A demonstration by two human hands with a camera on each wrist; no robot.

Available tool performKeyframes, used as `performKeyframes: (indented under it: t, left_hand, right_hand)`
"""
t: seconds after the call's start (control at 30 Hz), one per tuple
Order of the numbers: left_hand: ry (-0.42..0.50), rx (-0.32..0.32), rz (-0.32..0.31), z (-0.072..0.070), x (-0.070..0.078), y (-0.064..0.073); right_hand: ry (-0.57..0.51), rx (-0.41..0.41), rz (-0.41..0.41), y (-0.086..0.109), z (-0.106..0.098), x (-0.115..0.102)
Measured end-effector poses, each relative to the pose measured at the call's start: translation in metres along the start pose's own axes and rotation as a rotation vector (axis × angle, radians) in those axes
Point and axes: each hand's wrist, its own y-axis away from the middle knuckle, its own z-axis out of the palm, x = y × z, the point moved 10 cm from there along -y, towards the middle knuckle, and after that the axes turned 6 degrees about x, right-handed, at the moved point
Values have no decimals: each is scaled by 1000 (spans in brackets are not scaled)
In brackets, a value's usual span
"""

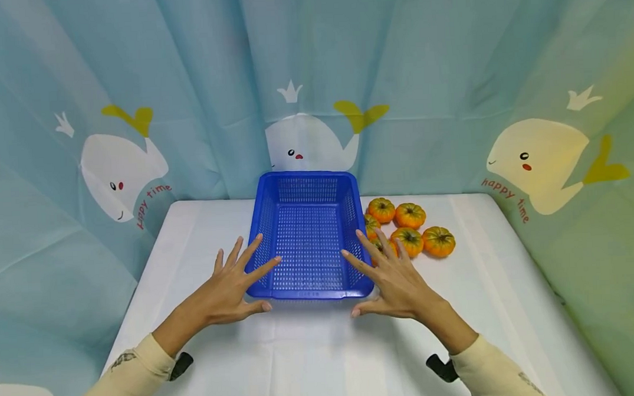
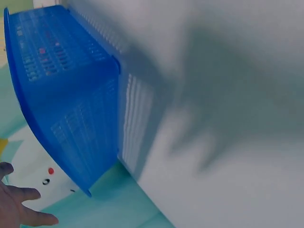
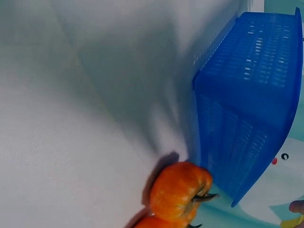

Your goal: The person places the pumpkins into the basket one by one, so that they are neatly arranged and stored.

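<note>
A blue plastic basket (image 1: 310,294) with slotted walls stands on the white table, and nothing lies inside it. Above its near left corner, my left hand (image 1: 231,290) is spread with fingers apart, holding nothing. My right hand (image 1: 400,280) is spread the same way by the near right corner and is also bare. Several small orange pumpkins (image 1: 439,241) with green-tinged tops sit right of the basket, a few partly hidden behind my right fingers. In the right wrist view, one pumpkin (image 3: 178,190) shows its stem beside the basket wall (image 3: 237,128).
The white cloth-covered table (image 1: 313,363) ends at the back against a light blue curtain (image 1: 428,69) printed with whales. The curtain also hangs along both sides. Dark wrist-mounted pieces (image 1: 442,368) stick out under the cuffs.
</note>
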Motion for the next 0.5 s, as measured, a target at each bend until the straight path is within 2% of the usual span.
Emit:
performKeyframes:
  t: [0.13,0.33,0.5]
  left_hand:
    - [18,-1,-22,0,-10,-2]
    - [73,-55,-72,9,-24,-5]
    - [124,-79,-117,16,-37,-8]
  right_hand:
    - [-16,4,31,5,-1,9]
    - [-85,1,96,14,-3,27]
    - [-149,30,141,22,-8,48]
